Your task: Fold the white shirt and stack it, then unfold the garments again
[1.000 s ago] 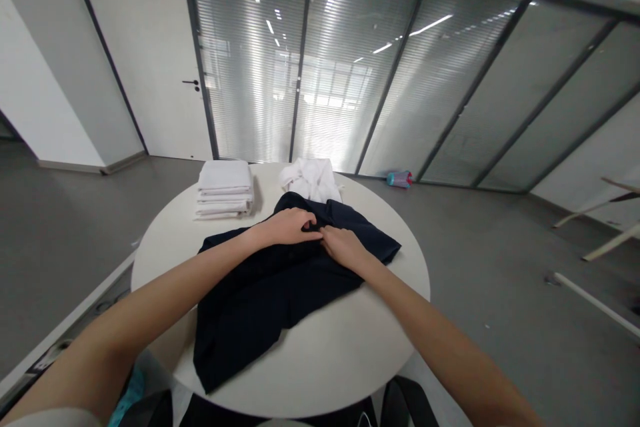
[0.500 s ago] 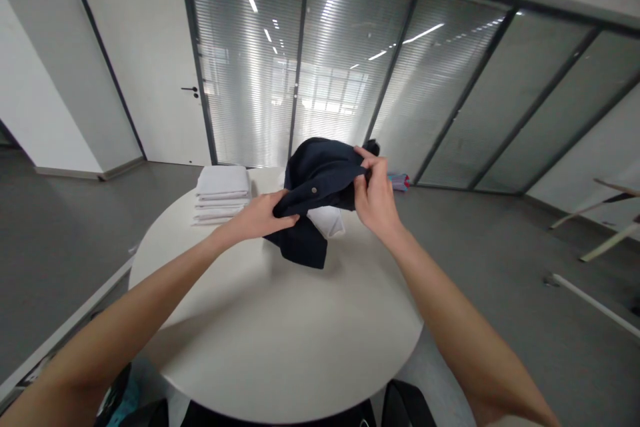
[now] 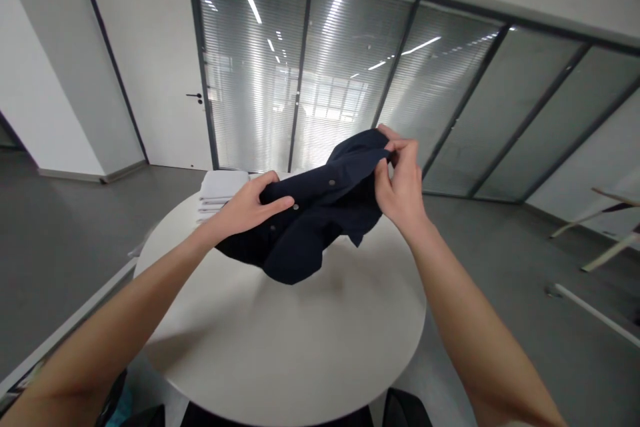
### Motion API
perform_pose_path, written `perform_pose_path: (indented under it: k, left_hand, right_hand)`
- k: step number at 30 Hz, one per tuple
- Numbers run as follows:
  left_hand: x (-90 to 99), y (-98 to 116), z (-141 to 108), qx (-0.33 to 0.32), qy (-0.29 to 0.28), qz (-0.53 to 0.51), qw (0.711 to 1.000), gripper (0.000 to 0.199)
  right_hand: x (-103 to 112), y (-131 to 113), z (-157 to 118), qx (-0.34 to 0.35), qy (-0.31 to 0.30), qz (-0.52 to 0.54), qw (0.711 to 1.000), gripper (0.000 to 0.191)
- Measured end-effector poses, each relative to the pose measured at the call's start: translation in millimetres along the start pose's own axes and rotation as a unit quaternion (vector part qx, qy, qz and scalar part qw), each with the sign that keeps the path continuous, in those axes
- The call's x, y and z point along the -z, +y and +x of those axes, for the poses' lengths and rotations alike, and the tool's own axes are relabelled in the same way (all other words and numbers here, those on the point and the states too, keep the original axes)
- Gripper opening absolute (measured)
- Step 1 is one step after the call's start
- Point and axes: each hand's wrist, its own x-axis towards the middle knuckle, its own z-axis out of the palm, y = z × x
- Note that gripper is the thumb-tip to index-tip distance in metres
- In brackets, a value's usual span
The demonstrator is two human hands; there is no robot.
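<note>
Navy shirt point(image 3: 320, 213) held up over the round table's point(image 3: 300, 347) far half.
Left hand point(image 3: 247, 207) clamps button edge, right hand point(image 3: 400, 180) pinches upper edge. Soft, light, droops; grip seams.

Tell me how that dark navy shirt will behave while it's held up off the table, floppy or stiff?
Probably floppy: the navy shirt sags and bunches between the left hand and right hand. It looks light, since pinching fingers alone seem to carry it. Its loose lower edge hangs over the round table and would likely drag if lowered.
</note>
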Motion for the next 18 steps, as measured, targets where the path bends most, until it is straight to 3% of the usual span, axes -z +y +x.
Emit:
perform_pose_path:
  k: [4, 6, 8, 10, 12, 14, 16, 18]
  left_hand:
    - [8.7, -4.2, 4.7, -0.016, 0.126, 0.033, 0.991, 0.033]
    - [10.7, -4.9, 7.7, -0.032, 0.202, 0.059, 0.977, 0.03]
    - [8.2, -2.4, 9.6, -0.053, 0.243, 0.059, 0.967, 0.026]
    - [-2.0, 2.8, 9.4, -0.076, 0.237, 0.019, 0.968, 0.023]
    - [-21.5, 8.7, 6.9, -0.101, 0.183, -0.049, 0.977, 0.029]
    - [-47.1, 12.6, 3.5, -0.116, 0.116, -0.114, 0.98, 0.064]
    - [-71.8, 12.3, 1.5, -0.102, 0.089, -0.154, 0.979, 0.101]
    - [-87.6, 6.6, 2.9, -0.059, 0.103, -0.178, 0.977, 0.102]
  right_hand:
    - [11.8, -2.2, 5.5, -0.022, -0.016, -0.072, 0.997, 0.017]
    - [13.2, -3.8, 7.1, -0.048, 0.005, -0.099, 0.994, 0.017]
    - [7.9, -6.1, 6.6, -0.064, 0.043, -0.068, 0.995, 0.02]
    - [-4.4, -9.7, 4.4, -0.081, 0.06, 0.031, 0.994, 0.023]
    - [-21.1, -16.5, 1.2, -0.112, 0.042, 0.165, 0.979, 0.027]
    - [-38.0, -27.2, -2.4, -0.15, -0.001, 0.282, 0.947, 0.033]
    - [-50.4, -38.6, -6.7, -0.166, -0.063, 0.359, 0.916, 0.039]
    - [-56.3, -45.2, -12.6, -0.16, -0.122, 0.403, 0.893, 0.043]
